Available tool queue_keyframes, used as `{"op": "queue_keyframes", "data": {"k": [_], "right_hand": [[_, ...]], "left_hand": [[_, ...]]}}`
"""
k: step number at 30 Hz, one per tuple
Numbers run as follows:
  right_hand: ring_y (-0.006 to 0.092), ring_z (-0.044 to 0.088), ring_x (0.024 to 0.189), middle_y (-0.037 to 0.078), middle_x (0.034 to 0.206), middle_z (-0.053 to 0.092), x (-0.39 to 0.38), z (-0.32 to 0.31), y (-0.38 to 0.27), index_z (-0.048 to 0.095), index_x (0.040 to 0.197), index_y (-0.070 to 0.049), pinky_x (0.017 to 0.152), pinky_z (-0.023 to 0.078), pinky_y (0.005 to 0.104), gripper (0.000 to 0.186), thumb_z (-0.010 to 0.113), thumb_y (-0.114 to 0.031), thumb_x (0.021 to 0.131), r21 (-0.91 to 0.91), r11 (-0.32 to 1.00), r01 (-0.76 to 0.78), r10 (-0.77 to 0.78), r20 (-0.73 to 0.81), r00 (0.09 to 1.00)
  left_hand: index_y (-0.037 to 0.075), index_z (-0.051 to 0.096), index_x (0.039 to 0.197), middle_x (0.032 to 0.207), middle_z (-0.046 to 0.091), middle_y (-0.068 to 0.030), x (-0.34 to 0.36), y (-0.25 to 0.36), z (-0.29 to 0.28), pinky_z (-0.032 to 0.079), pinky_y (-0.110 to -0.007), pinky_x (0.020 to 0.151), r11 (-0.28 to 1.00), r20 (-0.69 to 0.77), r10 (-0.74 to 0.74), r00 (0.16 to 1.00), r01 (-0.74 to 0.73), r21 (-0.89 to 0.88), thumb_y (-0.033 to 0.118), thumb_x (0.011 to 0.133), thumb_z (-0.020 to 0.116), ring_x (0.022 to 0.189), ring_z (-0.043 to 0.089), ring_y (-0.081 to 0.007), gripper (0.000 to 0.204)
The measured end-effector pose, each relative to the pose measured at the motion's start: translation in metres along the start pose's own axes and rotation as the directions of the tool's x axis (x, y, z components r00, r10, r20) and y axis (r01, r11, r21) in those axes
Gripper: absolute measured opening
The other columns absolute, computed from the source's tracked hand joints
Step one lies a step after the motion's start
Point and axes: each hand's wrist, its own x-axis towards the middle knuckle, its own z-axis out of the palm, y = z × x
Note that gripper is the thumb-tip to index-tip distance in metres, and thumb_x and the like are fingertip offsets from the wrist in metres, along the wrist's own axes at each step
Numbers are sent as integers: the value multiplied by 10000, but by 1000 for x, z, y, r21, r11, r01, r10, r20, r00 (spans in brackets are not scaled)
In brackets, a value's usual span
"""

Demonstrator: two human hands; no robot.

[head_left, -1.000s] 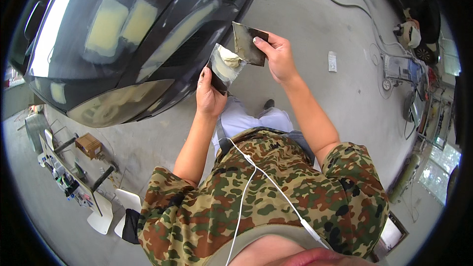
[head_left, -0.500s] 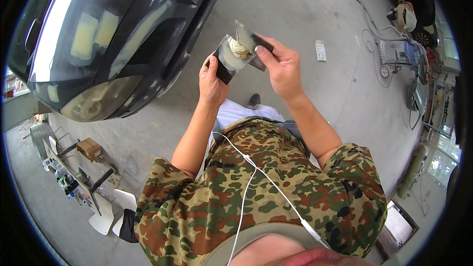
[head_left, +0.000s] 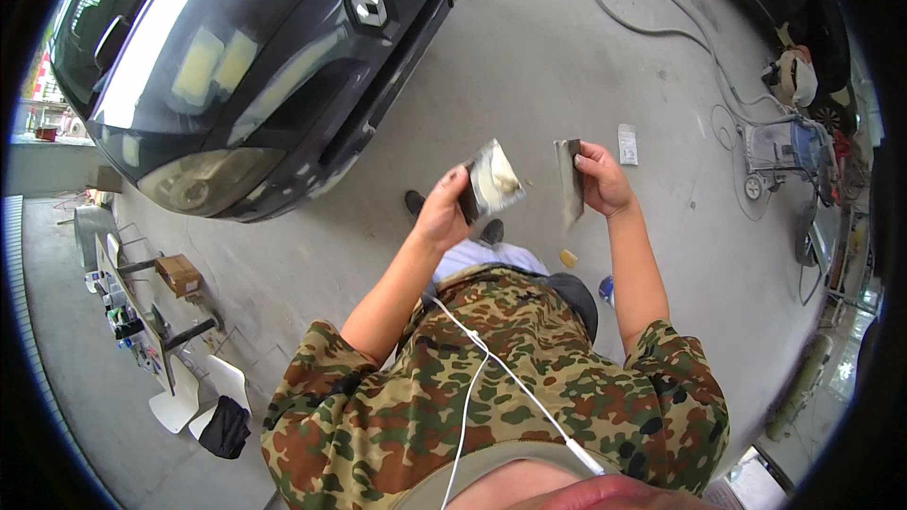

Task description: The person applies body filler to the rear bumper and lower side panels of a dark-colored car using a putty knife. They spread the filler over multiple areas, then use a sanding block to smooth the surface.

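Observation:
My left hand (head_left: 440, 215) is closed on a putty spreader (head_left: 472, 200), a flat plate with a dark grip. Cream-coloured body filler (head_left: 495, 176) lies over its face. To its right, my right hand (head_left: 607, 181) grips a second putty spreader (head_left: 569, 187), seen nearly edge-on and a little blurred. The two blades are apart, with the floor showing between them. A dark car (head_left: 283, 76) stands at the upper left, with pale dried patches (head_left: 197, 68) on its bonnet and bumper. Neither hand touches the car.
A white packet (head_left: 627, 144) lies on the floor to the right. Beyond it are a curved hose (head_left: 652, 30) and a wheeled blue-grey machine (head_left: 777, 149). A blue can (head_left: 607, 290) is by my right forearm. A cluttered table (head_left: 142, 321), cardboard box (head_left: 178, 275) and white chairs (head_left: 227, 385) are at lower left.
The spreaders were together, blade against blade, and are now apart. My right hand has moved right and down, my left hand slightly right and down. The view has shifted a little.

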Motion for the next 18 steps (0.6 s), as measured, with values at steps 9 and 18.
{"op": "queue_keyframes", "data": {"k": [9, 18], "right_hand": [[89, 634, 810, 29, 958, 702, 24, -35, -44, 676, 1084, 33, 757, 524, 257, 231, 645, -111, 907, -432, 856, -283, 436, 312, 844], [74, 565, 743, -21, 860, 652, -20, -97, 48, 688, 1038, 4, 694, 492, 273, 176, 624, -116, 927, -430, 846, -316, 151, -374, 915]], "left_hand": [[-22, 538, 1267, 1184, 653, -109, 4, -28, 46, 523, -380, 955, 980, -24, -197, 980, 198, 28, 297, 1005, 562, 1057, 654, -206, 413], [31, 498, 1346, 1311, 600, -106, -9, -24, 15, 442, -408, 1066, 999, -35, 39, 999, -39, 6, 285, 1031, 488, 1209, 583, -249, 405]]}}
